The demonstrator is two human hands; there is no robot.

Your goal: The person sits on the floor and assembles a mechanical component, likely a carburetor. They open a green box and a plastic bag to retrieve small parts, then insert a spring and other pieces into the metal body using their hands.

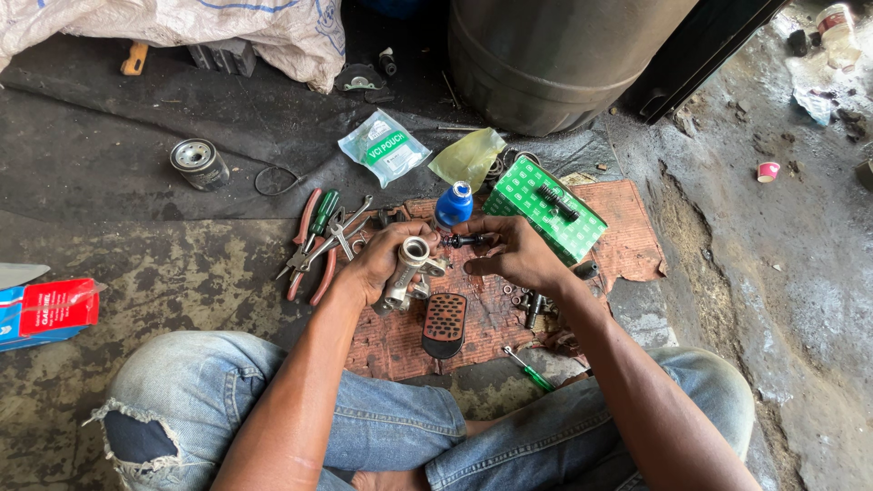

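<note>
Left hand (380, 264) clasped grey metal cylinder body (406, 273) | right hand (516, 255) pinched black piston rod (466, 241) at bore's 3 o'clock | mid-insertion, judged; needed straight alignment next.

pliers (306, 245) left of mat (627, 241) | box (543, 207) on mat | pedal pad (445, 324) before hands (455, 259)

Tight around my hands: pliers (309, 244) and wrench (344, 232) crowd the left, blue-capped bottle (454, 205) and green box (544, 209) block just ahead, pedal pad (445, 324) sits right under. Small bolts (527, 305) litter the mat (627, 241) to my right. Big drum (555, 59) walls off the far side. Open floor (118, 173) far left past the oil filter (198, 163), and right of the mat.
</note>
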